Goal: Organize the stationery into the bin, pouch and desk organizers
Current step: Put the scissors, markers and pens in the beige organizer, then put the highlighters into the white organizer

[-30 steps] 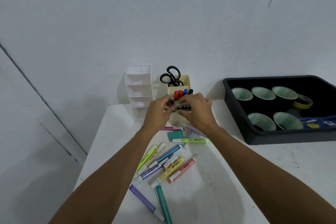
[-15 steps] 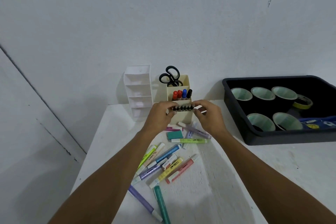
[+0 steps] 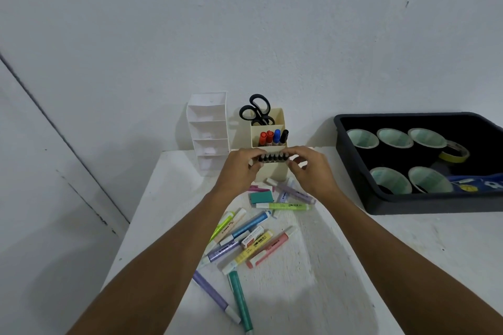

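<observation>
My left hand [image 3: 239, 168] and my right hand [image 3: 313, 171] pinch the two ends of a row of several black-capped pens [image 3: 273, 158], held level at the front compartment of the cream desk organizer [image 3: 275, 171]. That organizer holds black scissors [image 3: 257, 111] at the back and red, blue and black markers [image 3: 273, 136] in the middle. A white tiered organizer [image 3: 209, 130] stands left of it. Several pastel highlighters [image 3: 245, 236] lie scattered on the white table [image 3: 340, 266] below my hands. The black bin [image 3: 424, 204] at right holds several tape rolls [image 3: 394, 138].
A teal eraser [image 3: 261, 196] and a staples box [image 3: 252, 236] lie among the highlighters. A blue pouch [image 3: 479, 183] rests in the bin's right corner beside a yellow tape roll [image 3: 454, 151]. The white wall stands right behind the organizers. The table's left edge drops off near the highlighters.
My hands have spread apart from a bunched grip, so the row of black pens now shows between them, lined up at the cream organizer's front.
</observation>
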A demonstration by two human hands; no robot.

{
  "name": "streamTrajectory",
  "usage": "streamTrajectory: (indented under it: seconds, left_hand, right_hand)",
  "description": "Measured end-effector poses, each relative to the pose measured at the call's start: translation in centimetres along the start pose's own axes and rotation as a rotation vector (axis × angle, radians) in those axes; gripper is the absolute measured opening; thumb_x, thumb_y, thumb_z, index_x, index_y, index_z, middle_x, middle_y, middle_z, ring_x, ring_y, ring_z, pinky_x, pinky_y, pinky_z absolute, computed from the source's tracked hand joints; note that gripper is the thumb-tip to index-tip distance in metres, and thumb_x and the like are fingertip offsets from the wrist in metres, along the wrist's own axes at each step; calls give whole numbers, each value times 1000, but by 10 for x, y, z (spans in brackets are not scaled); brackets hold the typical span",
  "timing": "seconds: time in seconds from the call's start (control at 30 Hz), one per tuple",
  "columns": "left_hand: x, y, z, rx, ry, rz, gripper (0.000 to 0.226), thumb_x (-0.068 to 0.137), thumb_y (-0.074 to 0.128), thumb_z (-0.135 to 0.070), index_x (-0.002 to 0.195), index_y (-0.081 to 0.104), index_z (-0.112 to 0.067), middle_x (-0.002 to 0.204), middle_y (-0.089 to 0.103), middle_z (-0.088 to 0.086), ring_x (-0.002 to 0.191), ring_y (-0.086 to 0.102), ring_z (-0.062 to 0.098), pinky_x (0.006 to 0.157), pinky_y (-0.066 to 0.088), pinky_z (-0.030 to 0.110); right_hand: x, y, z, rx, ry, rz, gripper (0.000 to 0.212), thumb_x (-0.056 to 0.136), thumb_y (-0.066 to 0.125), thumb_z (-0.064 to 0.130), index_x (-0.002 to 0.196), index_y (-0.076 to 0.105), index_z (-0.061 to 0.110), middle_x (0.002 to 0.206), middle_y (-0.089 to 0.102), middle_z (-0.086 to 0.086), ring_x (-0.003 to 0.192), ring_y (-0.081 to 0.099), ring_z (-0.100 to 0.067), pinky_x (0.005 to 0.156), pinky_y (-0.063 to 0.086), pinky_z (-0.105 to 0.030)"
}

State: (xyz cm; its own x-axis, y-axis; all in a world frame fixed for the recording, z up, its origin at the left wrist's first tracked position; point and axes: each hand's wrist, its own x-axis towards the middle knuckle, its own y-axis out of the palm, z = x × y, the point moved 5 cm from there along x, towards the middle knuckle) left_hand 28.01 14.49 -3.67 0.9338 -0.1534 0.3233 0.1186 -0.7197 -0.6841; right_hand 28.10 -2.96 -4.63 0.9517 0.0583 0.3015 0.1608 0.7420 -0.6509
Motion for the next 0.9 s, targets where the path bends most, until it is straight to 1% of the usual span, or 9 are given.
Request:
streamTrajectory:
  seconds: [0.13, 0.2, 0.27, 0.37, 0.43, 0.53, 0.6, 0.73, 0.9]
  left_hand:
    - [-3, -2, 3, -47, 19, -27, 43, 87, 68, -11, 128, 60, -19, 118, 66, 4, 94, 60, 15, 87, 55, 34]
    - [-10, -6, 7, -35, 21, -49, 46, 86, 70, -15, 129, 57, -20, 115, 65, -1, 100, 58, 10, 85, 55, 31]
    - [-22, -9, 15, -4, 28, -79, 43, 86, 70, -16, 127, 57, -21, 110, 63, -4, 95, 54, 9, 83, 52, 28]
    - [-45, -15, 28, 40, -4, -81, 35, 88, 67, -18, 122, 58, -23, 106, 61, -6, 91, 52, 7, 80, 44, 15]
    - [-59, -17, 36, 70, -38, -56, 28, 90, 64, -23, 118, 60, -24, 108, 61, -6, 92, 52, 5, 78, 39, 9]
    - [-84, -22, 43, 126, -57, -13, 21, 93, 60, -30, 112, 63, -23, 112, 61, -6, 97, 51, 5, 86, 42, 17]
    - [-100, -25, 45, 162, -27, -2, 21, 93, 60, -30, 110, 65, -20, 112, 62, -5, 100, 51, 8, 88, 41, 20]
    - [-127, -32, 49, 166, 61, -12, 16, 91, 63, -25, 103, 67, -16, 106, 66, -2, 99, 52, 15, 88, 46, 34]
    - [-149, -39, 55, 192, 136, -16, 20, 84, 63, -28, 98, 69, -15, 102, 67, 0, 94, 56, 22, 80, 48, 44]
  right_hand:
    - [-7, -7, 1, 13, 11, -35, 40, 90, 63, 7, 126, 60, 25, 118, 63, 4, 82, 55, -3, 69, 46, -12]
    - [-17, -12, -1, 16, 35, -118, 35, 90, 63, 8, 121, 58, 23, 110, 60, 6, 79, 56, -3, 71, 54, -23]
    - [-31, -12, -4, -15, 75, -174, 24, 89, 63, 11, 109, 56, 22, 102, 56, 8, 77, 55, -3, 71, 55, -28]
    - [-58, 7, -6, -81, 79, -35, 13, 90, 64, 18, 100, 59, 24, 102, 54, 9, 81, 53, -6, 70, 46, -13]
    - [-81, 21, -4, -104, 12, 105, 15, 90, 63, 22, 105, 63, 24, 110, 53, 13, 96, 50, -4, 80, 40, -11]
    - [-119, 33, 10, -110, -126, 205, 23, 89, 59, 37, 108, 63, 26, 118, 54, 11, 108, 45, -4, 94, 42, -22]
    - [-142, 40, 21, -111, -218, 251, 29, 85, 54, 50, 99, 62, 26, 109, 56, 9, 100, 46, -6, 87, 46, -26]
    - [-179, 58, 42, -221, -342, 353, 39, 79, 55, 65, 91, 60, 29, 102, 52, 11, 95, 40, -6, 80, 38, -28]
    - [-195, 73, 50, -285, -276, 353, 42, 72, 55, 71, 89, 60, 33, 110, 49, 14, 106, 38, -6, 86, 34, -34]
